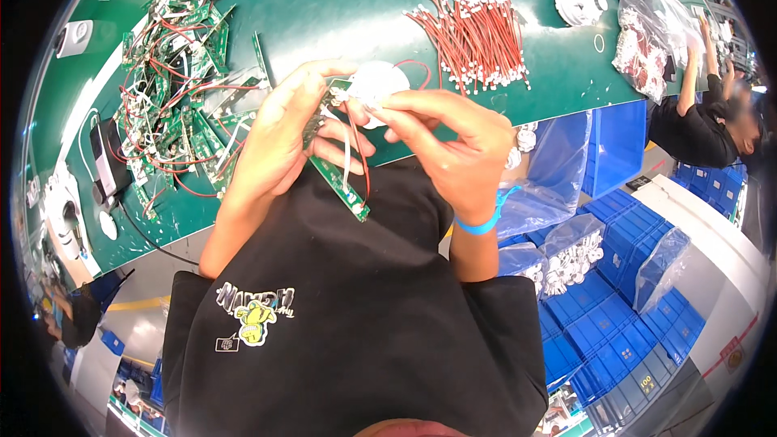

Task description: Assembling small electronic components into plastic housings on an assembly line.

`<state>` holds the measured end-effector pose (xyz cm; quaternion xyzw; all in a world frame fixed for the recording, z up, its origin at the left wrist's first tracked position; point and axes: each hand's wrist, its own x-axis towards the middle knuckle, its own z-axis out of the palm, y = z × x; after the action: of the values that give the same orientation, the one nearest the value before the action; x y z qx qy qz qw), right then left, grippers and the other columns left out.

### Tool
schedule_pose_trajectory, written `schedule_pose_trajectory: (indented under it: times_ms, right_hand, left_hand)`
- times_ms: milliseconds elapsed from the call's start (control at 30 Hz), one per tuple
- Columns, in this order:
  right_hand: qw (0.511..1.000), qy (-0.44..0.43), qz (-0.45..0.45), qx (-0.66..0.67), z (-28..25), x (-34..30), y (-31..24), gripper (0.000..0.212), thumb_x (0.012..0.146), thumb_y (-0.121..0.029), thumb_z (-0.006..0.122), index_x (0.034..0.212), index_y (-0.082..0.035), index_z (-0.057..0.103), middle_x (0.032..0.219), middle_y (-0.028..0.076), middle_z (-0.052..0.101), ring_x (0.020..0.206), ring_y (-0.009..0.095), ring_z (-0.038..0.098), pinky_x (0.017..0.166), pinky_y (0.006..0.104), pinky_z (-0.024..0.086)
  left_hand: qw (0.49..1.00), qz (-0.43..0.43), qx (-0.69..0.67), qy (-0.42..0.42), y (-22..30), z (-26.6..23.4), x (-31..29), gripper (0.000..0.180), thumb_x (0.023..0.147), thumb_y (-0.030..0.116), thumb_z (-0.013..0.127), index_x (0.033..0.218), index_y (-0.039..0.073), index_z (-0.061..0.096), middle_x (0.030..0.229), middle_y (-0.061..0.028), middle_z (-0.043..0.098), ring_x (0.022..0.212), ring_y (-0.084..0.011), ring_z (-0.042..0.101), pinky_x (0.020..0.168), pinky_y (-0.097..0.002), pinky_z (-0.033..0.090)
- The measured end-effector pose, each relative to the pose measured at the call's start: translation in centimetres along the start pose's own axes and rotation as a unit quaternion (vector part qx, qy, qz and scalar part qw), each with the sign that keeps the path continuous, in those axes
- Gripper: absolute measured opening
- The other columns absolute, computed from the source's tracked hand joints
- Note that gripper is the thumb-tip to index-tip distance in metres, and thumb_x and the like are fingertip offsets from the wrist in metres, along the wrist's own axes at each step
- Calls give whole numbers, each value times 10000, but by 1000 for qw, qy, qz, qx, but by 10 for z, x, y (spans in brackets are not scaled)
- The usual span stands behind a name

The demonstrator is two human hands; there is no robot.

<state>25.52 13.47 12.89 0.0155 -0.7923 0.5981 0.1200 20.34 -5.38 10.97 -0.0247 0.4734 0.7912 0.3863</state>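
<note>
My left hand (283, 125) is closed around a narrow green circuit board (340, 188), which slants down in front of my black top. A white wire and a red wire run along the board. Just beyond the fingers is a round white plastic part (379, 79), with a red wire looping out on its right. My right hand (465, 142), with a blue band at the wrist, pinches thumb and forefinger together at this part's lower edge. Whatever lies between those fingertips is too small and covered to make out.
Tangled circuit boards with wires (182, 105) cover the green table (324, 24) on the left. Red wire leads (477, 40) lie bundled beyond my right hand. Another white round part (579, 6) and a clear bag (647, 32) sit farther right. Blue crates (603, 320) stand below; another person (700, 125) works at right.
</note>
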Motion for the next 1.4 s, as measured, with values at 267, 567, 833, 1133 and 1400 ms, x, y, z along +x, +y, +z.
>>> schedule_pose_trajectory:
  times_ms: [267,567,833,1133,1400]
  right_hand:
    - [981,21,-134,-138,22,-2,9,162,774,41,723,926,-4,693,831,121,683,695,221,676,583,295,525]
    - [981,28,-139,-132,23,-3,19,171,795,51,709,947,-6,657,872,101,653,666,160,653,515,263,505]
    - [987,9,-96,-127,21,-8,21,168,842,32,675,987,-5,598,895,100,597,644,176,625,536,289,494]
    - [982,19,-123,-141,22,-6,16,133,808,-4,672,917,-8,597,859,104,596,709,262,627,589,355,509]
    - [940,57,-214,-261,22,-6,14,188,753,26,723,918,-9,640,850,108,621,686,254,636,559,332,511]
  left_hand:
    - [999,2,0,35,-8,7,0,356,1015,265,474,1245,-6,449,1053,-168,592,764,-229,681,612,-387,624]
    - [999,18,3,30,-13,12,1,291,1029,244,450,1195,6,468,1050,-148,612,817,-236,695,636,-387,628]
    - [997,47,20,52,-18,14,-1,267,1027,237,460,1154,4,487,996,-126,620,822,-221,694,656,-354,627]
    - [995,62,41,62,-23,17,-2,285,1021,256,478,1166,11,490,993,-94,621,823,-171,681,663,-314,617]
    - [986,95,89,99,-27,25,-6,263,1028,246,461,1190,49,524,982,-30,605,836,-83,609,612,-232,573]
